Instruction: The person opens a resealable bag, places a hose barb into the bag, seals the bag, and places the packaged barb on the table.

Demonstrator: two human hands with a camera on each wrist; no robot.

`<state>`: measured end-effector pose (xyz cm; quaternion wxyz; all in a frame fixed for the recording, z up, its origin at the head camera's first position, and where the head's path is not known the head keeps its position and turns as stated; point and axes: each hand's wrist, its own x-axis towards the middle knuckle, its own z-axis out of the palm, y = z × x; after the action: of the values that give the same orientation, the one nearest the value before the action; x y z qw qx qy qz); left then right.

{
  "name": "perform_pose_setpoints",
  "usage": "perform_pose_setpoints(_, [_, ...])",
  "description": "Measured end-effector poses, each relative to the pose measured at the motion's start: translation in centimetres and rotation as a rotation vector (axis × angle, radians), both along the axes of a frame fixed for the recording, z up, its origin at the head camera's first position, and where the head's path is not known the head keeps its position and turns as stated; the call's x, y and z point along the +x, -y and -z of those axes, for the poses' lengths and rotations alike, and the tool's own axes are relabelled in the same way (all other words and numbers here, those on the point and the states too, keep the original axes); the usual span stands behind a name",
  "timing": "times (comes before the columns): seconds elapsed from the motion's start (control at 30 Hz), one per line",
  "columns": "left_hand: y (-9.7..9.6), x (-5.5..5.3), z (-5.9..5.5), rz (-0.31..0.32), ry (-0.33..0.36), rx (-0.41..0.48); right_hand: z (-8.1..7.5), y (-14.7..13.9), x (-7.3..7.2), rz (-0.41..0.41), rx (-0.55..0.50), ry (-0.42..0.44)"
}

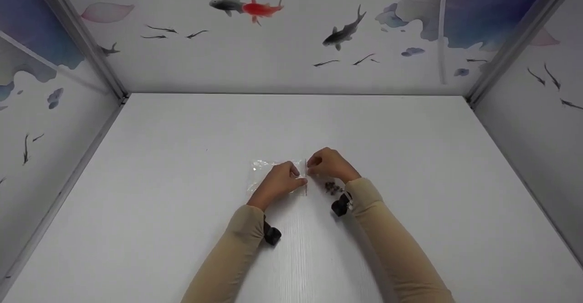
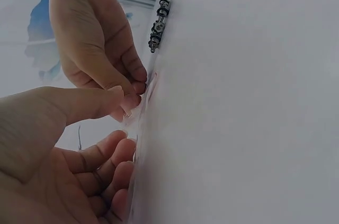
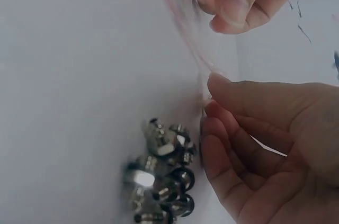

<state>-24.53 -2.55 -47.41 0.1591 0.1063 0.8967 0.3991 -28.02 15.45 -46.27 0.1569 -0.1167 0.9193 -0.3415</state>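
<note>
A clear plastic zip bag (image 1: 261, 170) lies flat on the white table, its red-lined mouth (image 3: 183, 30) toward the right. My left hand (image 1: 278, 181) rests over the bag near that mouth, thumb and fingers apart in the left wrist view. Across from it, my right hand (image 1: 332, 162) pinches the bag's far mouth corner between thumb and forefinger. Close below the right hand sits a small pile of metal fittings (image 3: 164, 181) with dark rings. The left hand covers part of the bag.
The white table (image 1: 182, 239) runs back to a wall panel (image 1: 291, 66) printed with fish. Side panels (image 1: 542, 111) stand left and right. A black wrist camera (image 1: 272, 236) sits below the left wrist, another wrist camera (image 1: 340, 206) beside the fittings.
</note>
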Motion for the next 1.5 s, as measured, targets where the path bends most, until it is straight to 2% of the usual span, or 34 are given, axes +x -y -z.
perform_pose_setpoints(0.3, [0.3, -0.1, 0.5, -0.016, -0.007, 0.090, 0.0, 0.3, -0.1, -0.007, -0.001, 0.015])
perform_pose_setpoints(0.5, [0.2, -0.1, 0.6, -0.024, -0.035, 0.117, -0.1, 0.4, -0.1, -0.046, -0.013, 0.045])
perform_pose_setpoints(0.63, [0.2, -0.1, 0.6, -0.030, -0.036, 0.120, 0.0, 0.2, -0.1, -0.059, -0.043, 0.075])
perform_pose_setpoints(0.87, [0.2, -0.1, 0.8, -0.040, -0.029, 0.108, 0.3, 0.0, -0.3, -0.017, -0.088, 0.135])
perform_pose_setpoints(1.2, [0.1, -0.2, 1.1, -0.066, -0.015, 0.105, 0.0, -0.2, -0.1, -0.076, -0.155, 0.180])
perform_pose_setpoints(1.5, [-0.1, -0.4, 1.5, -0.061, -0.025, 0.095, 0.0, -0.3, -0.2, -0.073, -0.120, 0.190])
